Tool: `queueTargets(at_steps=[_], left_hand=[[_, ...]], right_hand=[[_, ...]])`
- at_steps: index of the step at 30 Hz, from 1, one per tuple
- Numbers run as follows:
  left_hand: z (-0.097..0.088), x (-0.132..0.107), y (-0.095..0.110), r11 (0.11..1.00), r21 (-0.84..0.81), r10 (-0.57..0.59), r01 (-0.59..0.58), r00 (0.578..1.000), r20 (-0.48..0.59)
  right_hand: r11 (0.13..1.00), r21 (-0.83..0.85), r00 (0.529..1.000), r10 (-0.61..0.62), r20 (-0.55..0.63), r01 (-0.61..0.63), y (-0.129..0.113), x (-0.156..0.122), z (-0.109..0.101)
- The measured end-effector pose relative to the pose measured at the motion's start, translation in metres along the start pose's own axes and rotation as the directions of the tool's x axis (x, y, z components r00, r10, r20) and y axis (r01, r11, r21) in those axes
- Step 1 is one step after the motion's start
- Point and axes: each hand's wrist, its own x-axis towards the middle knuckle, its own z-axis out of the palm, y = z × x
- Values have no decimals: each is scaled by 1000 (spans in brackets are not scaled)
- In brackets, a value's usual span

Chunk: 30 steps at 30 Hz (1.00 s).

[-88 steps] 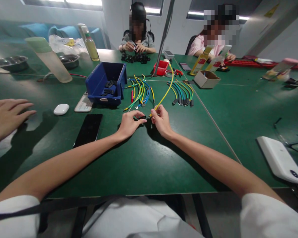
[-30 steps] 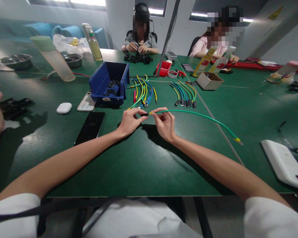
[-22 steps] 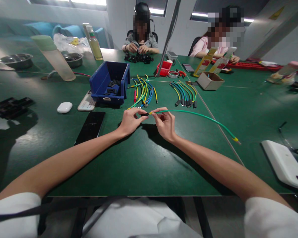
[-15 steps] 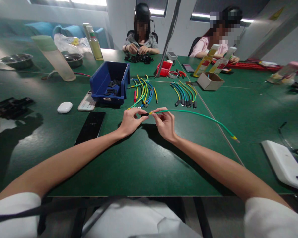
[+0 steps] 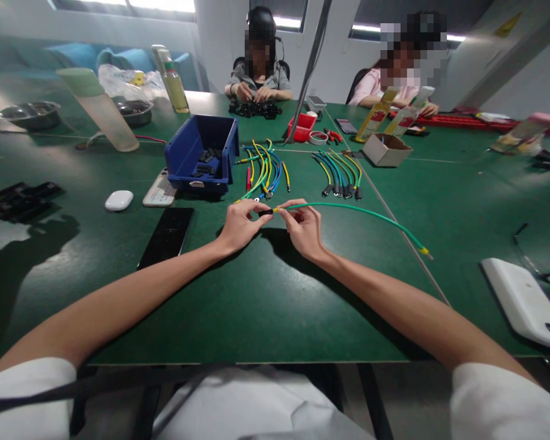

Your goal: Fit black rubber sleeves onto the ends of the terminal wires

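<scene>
My left hand pinches a small black sleeve between thumb and fingertips. Against the sleeve's right end sits the yellow-banded end of a green wire, gripped by my right hand in a pinch. How far the wire's tip reaches into the sleeve cannot be made out. The wire arcs off to the right, ending in a yellow band and a bare tip. Just beyond my hands lies a loose bunch of yellow, green and blue wires. Right of it are several wires with black-sleeved ends.
A blue bin with black sleeves inside stands behind my left hand. Near it lie a black phone, another phone and a white case. A white device rests at right. Two people sit across the table.
The green wire's free end has dipped slightly and shifted a little left. Both hands keep nearly the same place and hold.
</scene>
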Motion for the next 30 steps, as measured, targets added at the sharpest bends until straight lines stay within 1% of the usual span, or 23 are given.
queueTargets(at_steps=[8,10,16,20,24,27,30], left_hand=[[-1,0,1,999,31,16,-16,1000,10],[0,0,0,999,34,23,-23,1000,14],[1,1,-1,1000,7,-9,9,999,49],[0,0,-1,999,29,35,-36,999,37],[1,1,-3,1000,-3,-4,4,999,39],[2,2,-4,1000,-17,-22,23,998,51],[2,1,-3,1000,16,18,-19,999,44]], right_hand=[[1000,7,1000,11,-13,-11,1,1,1],[1000,-3,1000,-2,-8,2,0,0,1],[994,-82,998,-68,-7,68,0,-1,1],[999,-48,1000,-21,9,22,2,2,1],[1000,-18,1000,17,15,-16,4,4,1],[999,-45,1000,-10,14,11,1,2,1],[995,-91,999,-42,24,44,-3,1,1]])
